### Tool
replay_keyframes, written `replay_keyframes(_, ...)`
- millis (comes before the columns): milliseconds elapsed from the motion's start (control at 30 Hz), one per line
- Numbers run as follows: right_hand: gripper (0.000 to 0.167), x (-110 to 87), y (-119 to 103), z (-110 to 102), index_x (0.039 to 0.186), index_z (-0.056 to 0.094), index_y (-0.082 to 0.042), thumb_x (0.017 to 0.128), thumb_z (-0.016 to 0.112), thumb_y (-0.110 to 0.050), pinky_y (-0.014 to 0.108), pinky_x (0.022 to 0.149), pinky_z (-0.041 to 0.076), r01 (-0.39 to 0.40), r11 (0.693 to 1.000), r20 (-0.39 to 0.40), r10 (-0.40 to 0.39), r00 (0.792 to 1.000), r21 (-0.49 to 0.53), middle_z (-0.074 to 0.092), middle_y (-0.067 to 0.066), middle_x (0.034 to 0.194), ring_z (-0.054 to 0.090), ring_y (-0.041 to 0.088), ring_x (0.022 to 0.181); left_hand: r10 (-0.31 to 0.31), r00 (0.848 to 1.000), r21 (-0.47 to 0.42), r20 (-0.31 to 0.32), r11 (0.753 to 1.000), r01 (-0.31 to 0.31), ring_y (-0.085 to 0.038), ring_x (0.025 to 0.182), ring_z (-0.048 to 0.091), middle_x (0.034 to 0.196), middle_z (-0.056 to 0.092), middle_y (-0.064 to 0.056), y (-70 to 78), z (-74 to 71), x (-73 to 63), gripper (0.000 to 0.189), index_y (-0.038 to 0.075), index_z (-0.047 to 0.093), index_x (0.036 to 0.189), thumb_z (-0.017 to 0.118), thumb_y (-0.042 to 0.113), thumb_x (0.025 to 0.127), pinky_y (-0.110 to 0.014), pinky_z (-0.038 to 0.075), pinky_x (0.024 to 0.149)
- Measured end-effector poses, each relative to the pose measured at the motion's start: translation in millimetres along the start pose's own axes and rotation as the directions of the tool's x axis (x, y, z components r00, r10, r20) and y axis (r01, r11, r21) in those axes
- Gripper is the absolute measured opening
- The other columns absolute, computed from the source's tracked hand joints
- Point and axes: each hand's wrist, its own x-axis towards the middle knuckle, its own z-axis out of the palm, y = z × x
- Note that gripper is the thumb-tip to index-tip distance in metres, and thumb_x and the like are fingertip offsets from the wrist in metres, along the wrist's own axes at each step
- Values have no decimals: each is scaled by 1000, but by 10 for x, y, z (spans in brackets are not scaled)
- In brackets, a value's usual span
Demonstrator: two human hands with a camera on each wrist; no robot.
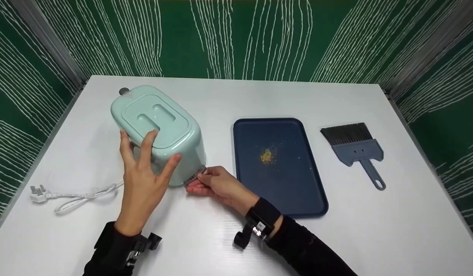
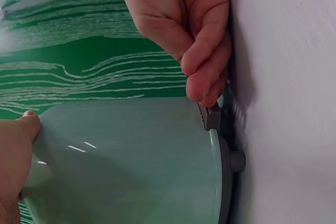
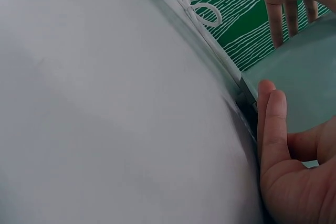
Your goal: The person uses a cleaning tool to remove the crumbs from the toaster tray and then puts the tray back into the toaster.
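Observation:
A mint-green toaster (image 1: 156, 126) with two recesses in its top stands on the left half of the white table. My left hand (image 1: 142, 176) rests over its near corner, fingers spread and fairly straight, the thumb on the end wall. At the toaster's lower right end, the grey edge of a crumb tray (image 1: 194, 176) shows. My right hand (image 1: 217, 184) pinches that edge low, close to the tabletop. In the left wrist view, the right fingertips meet the grey handle (image 2: 211, 117) at the base. The rest of the crumb tray is hidden.
A dark blue tray (image 1: 274, 191) with yellowish crumbs (image 1: 267, 156) lies right of the toaster. Farther right is a blue-grey hand brush (image 1: 357, 147) with dark bristles. The toaster's white cord and plug (image 1: 39, 194) lie at the left. Green walls border the table (image 1: 205, 245).

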Motion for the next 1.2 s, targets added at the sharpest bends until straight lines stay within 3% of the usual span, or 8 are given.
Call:
replay_keyframes(633, 15, 59, 13, 49, 105, 58, 5, 112, 44, 3, 23, 80, 65, 11, 1000, -21, -12, 1000, -16, 74, 13, 85, 78, 16, 80, 20, 1000, 17, 3, 1000, -20, -57, 158, 25, 176, 2, -33, -8, 6, -10, 74, 21, 47, 157, 84, 38, 95, -76, 49, 105)
replay_keyframes(933, 19, 48, -7, 49, 98, 58, 2, 111, 44, 6, 27, 87, 65, 18, 1000, -2, -18, 1000, -14, 75, 14, 85, 78, 17, 82, 24, 1000, 12, 10, 1000, -24, -57, 159, 24, 176, 1, -32, -14, 0, -17, 74, 22, 46, 158, 83, 37, 96, -75, 49, 105)
replay_keyframes(1200, 21, 64, -4, 91, 95, 56, -2, 110, 43, 7, 25, 84, 65, 35, 999, -24, -35, 999, -6, 74, 12, 83, 78, 17, 81, 15, 1000, 31, 17, 999, -16, -58, 158, 25, 176, 3, -32, -25, -8, 11, 73, 25, 46, 158, 82, 39, 96, -77, 50, 102)
